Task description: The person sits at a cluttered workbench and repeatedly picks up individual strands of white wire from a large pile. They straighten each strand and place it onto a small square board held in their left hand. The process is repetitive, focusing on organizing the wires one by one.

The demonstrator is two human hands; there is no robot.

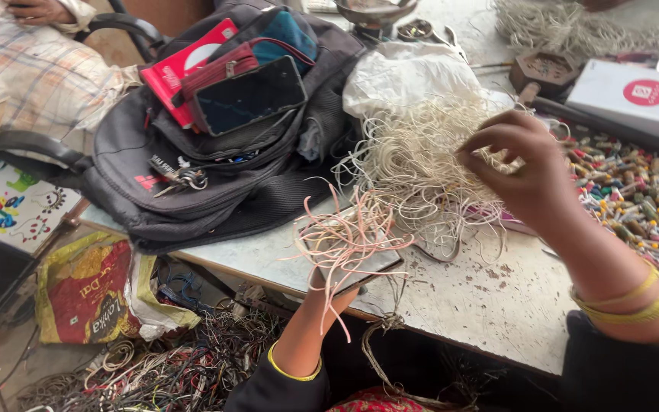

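The fingers (490, 149) of the right hand (524, 172) are pinching together over the top of the pale wire heap (421, 172), closing on a few thin strands that are lifting clear of the tangle. The left hand (328, 286) is coming up from below the table edge; its fingers are mostly hidden behind a bunch of short wire pieces (345, 236), so how tightly they are curled cannot be told, though they are evidently gripping that bunch, which is fanning out above the hand in pale pink and cream loops.

Judged from how things lie, the sorting looks to be partly along: one handful is already gathered in the left hand, while the heap on the table (497, 313) is much the larger share and is lying between the two hands, just beyond the bunch. More pale wire (566, 30) is piling at the far side of the table.

Around the heap, a white plastic bag (406, 72) is sitting behind it and a black backpack (192, 175) with a phone (249, 95) on top is lying to its left. A spread of small coloured parts (634, 206) is covering the table to the right, near a white box (634, 95). Scrap cable (154, 366) is littering the floor below, beside a printed sack (89, 294).
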